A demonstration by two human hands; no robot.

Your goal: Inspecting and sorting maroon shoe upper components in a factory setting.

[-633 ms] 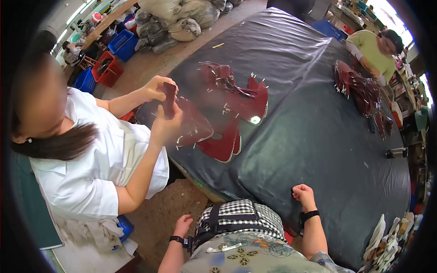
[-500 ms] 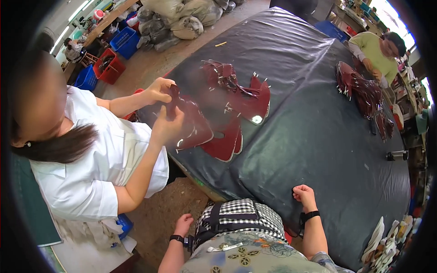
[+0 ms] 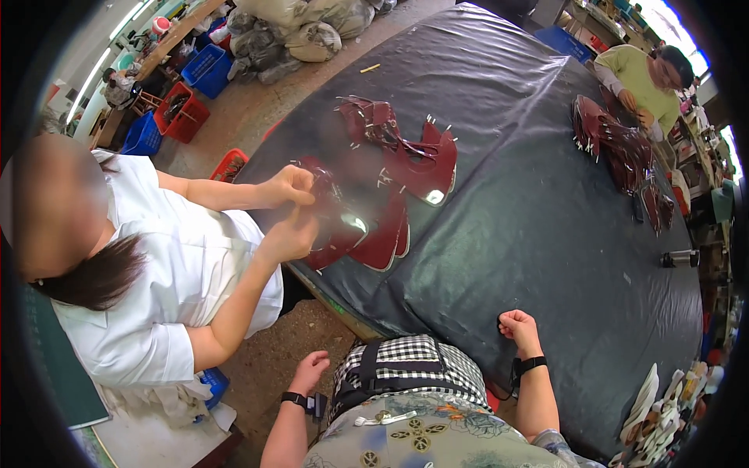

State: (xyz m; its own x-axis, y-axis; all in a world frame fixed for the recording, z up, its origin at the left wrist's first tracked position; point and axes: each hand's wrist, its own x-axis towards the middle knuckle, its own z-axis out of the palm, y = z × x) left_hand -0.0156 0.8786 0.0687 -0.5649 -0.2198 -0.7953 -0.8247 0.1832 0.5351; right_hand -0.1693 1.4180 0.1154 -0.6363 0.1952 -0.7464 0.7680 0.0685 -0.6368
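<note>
My left hand [image 3: 310, 371] hangs beside my checked apron [image 3: 421, 363], off the table, fingers loosely bent with nothing seen in them. Over the near edge of the dark-covered table [image 3: 484, 273], my right hand [image 3: 521, 331] is closed, fingers curled in. A tiny dark spot shows at its fingertips, too small to name. Glossy dark-red cut pieces [image 3: 382, 234] lie on the table's left part, beyond my reach as I stand. At my left, a person in a white shirt [image 3: 172, 273] pinches another dark-red piece [image 3: 324, 183] in both hands.
Another person in a yellow-green top [image 3: 644, 86] stands at the far right by a dark-red heap [image 3: 616, 152]. A metal cylinder [image 3: 680, 258] lies near the right edge. Pale strips [image 3: 663, 413] hang at lower right. Red and blue crates [image 3: 181, 113] and sacks [image 3: 312, 39] stand behind.
The person in white has brought both hands closer together on the dark-red piece. My left hand has shifted slightly and its fingers are straighter. My right hand stays nearly in place.
</note>
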